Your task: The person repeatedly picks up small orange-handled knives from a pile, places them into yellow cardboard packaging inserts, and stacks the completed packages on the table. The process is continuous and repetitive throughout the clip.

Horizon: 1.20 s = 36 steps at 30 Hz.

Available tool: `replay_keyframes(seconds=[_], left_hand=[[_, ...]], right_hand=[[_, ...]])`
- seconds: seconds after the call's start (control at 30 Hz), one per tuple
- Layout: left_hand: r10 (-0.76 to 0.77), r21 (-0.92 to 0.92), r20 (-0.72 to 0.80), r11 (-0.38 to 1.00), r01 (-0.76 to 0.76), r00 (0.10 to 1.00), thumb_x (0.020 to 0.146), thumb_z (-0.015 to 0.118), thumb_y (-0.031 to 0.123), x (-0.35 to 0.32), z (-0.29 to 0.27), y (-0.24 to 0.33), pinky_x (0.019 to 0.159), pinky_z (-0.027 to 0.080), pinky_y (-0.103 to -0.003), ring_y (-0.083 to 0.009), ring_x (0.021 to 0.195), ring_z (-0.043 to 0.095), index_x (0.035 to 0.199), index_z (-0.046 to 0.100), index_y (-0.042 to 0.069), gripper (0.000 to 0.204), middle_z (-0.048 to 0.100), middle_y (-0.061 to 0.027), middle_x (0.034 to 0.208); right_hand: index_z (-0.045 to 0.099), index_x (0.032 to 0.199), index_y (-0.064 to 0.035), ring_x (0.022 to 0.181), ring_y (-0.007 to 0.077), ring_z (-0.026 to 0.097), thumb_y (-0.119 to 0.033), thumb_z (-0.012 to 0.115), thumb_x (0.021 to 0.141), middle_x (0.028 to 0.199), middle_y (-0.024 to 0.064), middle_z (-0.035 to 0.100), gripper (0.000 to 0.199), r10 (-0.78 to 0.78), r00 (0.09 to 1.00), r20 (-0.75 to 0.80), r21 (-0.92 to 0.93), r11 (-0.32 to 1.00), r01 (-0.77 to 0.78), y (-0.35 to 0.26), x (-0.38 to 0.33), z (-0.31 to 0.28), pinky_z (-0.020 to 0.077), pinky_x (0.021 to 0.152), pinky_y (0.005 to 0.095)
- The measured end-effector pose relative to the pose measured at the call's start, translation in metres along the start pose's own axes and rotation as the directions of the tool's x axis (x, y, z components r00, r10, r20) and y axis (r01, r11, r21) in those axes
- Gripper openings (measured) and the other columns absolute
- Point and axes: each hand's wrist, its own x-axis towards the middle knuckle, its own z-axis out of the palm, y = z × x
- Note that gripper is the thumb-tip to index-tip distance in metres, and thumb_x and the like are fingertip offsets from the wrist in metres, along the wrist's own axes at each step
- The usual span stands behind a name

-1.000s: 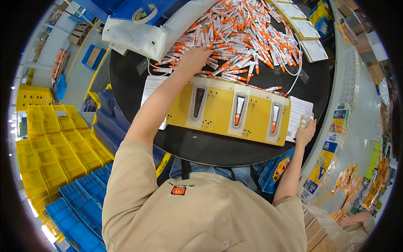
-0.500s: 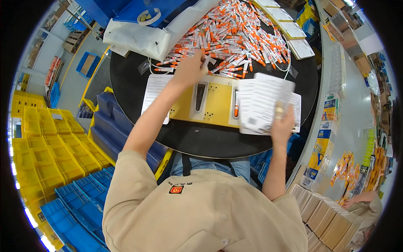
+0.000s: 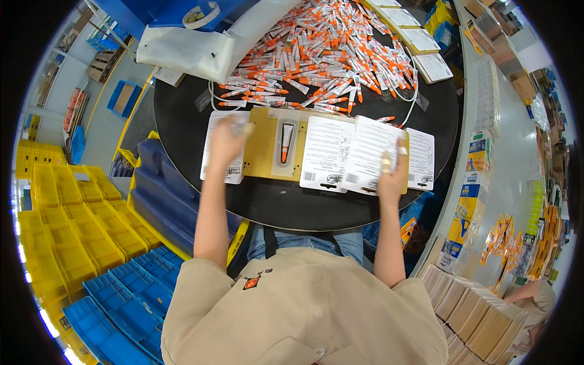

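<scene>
A yellow jig (image 3: 255,146) lies across the near part of the round black table. In its left pocket, a clear blister holds a small white tube with an orange cap (image 3: 285,146). White printed cards (image 3: 325,152) cover the right part of the jig. My right hand (image 3: 392,176), with wrapped fingertips, grips a printed card (image 3: 371,152) by its right edge, thumb on top. Over the white card stack (image 3: 234,173) at the jig's left end is my left hand (image 3: 228,143); motion smears its fingers. More white cards (image 3: 421,158) lie right of my right hand.
A large heap of orange-capped tubes (image 3: 328,55) fills the far table, bordered by a white cord (image 3: 417,91). A blue bin with plastic sheeting (image 3: 185,52) stands far left. Card stacks (image 3: 420,39) line the far right. Yellow crates (image 3: 73,213) and blue crates (image 3: 128,292) sit left.
My left hand has gone from the tube heap to the left card stack. A tube now rests in the left blister. My right hand's card has come down over the jig's right part.
</scene>
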Motion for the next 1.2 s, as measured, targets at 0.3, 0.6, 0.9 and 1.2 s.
replay_keyframes(seconds=[0.3,0.6,0.9,1.2], left_hand=[[-0.239,0.645,0.181,0.761,0.068,0.954,0.075,0.073,0.029,0.033,-0.066,-0.020,0.076,0.051,-0.046,-0.0380,0.088,0.063,0.092,0.060,0.002,0.034,0.066,-0.0201,0.088],[-0.145,-0.017,0.326,0.987,0.159,0.934,0.075,0.071,0.018,0.012,-0.041,0.004,0.062,0.047,-0.032,-0.0190,0.062,0.058,0.093,0.062,-0.003,0.029,0.060,-0.0138,0.068],[-0.140,0.696,0.054,0.715,0.064,0.989,0.079,0.063,0.021,0.032,-0.040,-0.078,0.065,0.053,-0.042,-0.0356,0.072,0.066,0.079,0.069,0.004,0.018,0.066,-0.0179,0.074],[-0.095,0.331,0.016,0.940,0.084,0.995,0.082,0.066,0.023,0.014,-0.093,0.016,0.064,0.050,-0.039,-0.0347,0.068,0.063,0.086,0.066,0.004,0.019,0.066,-0.0170,0.076]], right_hand=[[0.049,0.134,-0.0131,0.136,0.0402,0.023,-0.023,0.048,0.092,0.145,0.0203,0.031,0.044,-0.187,0.958,0.218,-0.737,0.612,0.287,0.017,0.008,0.010,0.0146,0.106,0.0641],[0.044,0.138,-0.0142,0.140,0.0326,0.021,-0.029,0.057,0.088,0.148,0.0087,0.033,0.053,-0.243,0.718,0.652,-0.363,0.731,0.577,-0.022,-0.027,0.046,0.0040,0.108,0.0646],[0.055,0.126,-0.0073,0.118,0.0407,0.047,-0.028,0.048,0.093,0.123,0.0232,0.053,0.040,-0.300,0.949,0.097,-0.694,0.663,0.280,0.100,0.115,-0.088,0.0334,0.103,0.0473],[0.056,0.119,0.0082,0.112,0.0414,0.053,-0.058,0.037,0.092,0.119,0.0265,0.058,0.074,0.578,0.775,-0.255,-0.258,0.732,-0.630,0.297,0.163,-0.150,0.0391,0.096,0.0424]])
